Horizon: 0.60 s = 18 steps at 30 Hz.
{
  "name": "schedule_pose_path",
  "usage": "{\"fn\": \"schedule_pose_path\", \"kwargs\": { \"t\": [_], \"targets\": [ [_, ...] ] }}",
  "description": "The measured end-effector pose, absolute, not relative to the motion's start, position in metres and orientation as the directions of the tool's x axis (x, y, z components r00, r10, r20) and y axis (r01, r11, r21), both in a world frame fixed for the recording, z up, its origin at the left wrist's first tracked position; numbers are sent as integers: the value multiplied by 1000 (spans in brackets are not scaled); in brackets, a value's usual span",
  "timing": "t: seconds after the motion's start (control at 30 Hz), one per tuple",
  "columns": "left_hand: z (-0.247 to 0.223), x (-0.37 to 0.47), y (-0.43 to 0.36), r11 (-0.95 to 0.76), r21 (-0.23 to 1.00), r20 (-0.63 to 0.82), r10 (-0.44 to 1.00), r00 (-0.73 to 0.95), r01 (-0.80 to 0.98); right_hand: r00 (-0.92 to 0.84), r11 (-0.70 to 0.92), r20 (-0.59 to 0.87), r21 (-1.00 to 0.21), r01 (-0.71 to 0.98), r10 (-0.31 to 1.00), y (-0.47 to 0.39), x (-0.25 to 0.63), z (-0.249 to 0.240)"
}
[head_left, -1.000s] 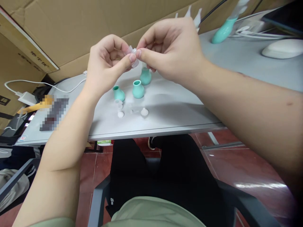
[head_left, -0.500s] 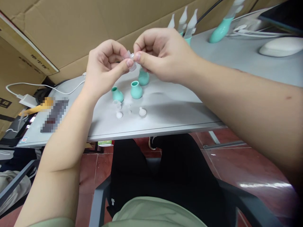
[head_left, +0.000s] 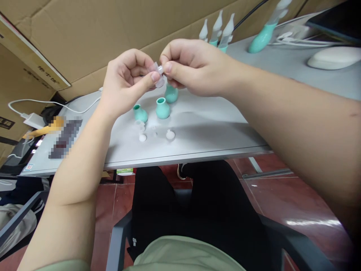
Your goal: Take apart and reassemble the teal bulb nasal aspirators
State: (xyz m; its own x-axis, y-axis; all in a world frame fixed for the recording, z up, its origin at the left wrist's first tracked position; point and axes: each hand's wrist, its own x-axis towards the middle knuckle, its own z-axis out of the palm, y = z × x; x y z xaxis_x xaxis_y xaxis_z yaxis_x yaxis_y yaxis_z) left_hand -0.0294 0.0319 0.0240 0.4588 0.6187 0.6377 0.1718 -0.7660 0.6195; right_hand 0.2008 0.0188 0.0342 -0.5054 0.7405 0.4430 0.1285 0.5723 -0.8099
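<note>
My left hand point(head_left: 128, 77), fingers closed, pinches a clear plastic connector point(head_left: 159, 81) with a short side spout above the table. Touching or almost touching the spout's end are the pinched fingertips of my right hand point(head_left: 187, 67); whatever they hold is hidden. Below my hands stand three teal rubber bulbs: one at the left point(head_left: 140, 113), one in the middle point(head_left: 163, 109) and one partly covered behind point(head_left: 171, 94). In front of them lie another clear connector point(head_left: 139, 125), a white cap point(head_left: 142, 137), a white round piece with a tab point(head_left: 170, 134) and tiny white bits point(head_left: 155, 131).
Assembled nasal aspirators with white tips point(head_left: 217, 26) stand behind my right hand; another aspirator point(head_left: 263, 37) leans farther right. A white computer mouse point(head_left: 327, 58) and cables are at the right. A white charger point(head_left: 34, 120) and pixelated dark item point(head_left: 66, 139) are left. Cardboard point(head_left: 98, 30) backs the table.
My right hand has shifted slightly downward and right, so more of the connector's spout shows between the hands. The parts on the table stay where they were.
</note>
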Motion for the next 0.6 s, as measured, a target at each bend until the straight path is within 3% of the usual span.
{"fn": "schedule_pose_path", "kwargs": {
  "t": [0.3, 0.6],
  "targets": [
    [26, -34, 29, -785, 582, 601, 590, 539, 210, -573, 493, 397, -870, 13, 716, 22, 205, 35],
    [23, -35, 33, -802, 524, 631, 591, 502, 286, -412, 595, 567, -801, -73, 713, 21, 207, 35]
  ]
}}
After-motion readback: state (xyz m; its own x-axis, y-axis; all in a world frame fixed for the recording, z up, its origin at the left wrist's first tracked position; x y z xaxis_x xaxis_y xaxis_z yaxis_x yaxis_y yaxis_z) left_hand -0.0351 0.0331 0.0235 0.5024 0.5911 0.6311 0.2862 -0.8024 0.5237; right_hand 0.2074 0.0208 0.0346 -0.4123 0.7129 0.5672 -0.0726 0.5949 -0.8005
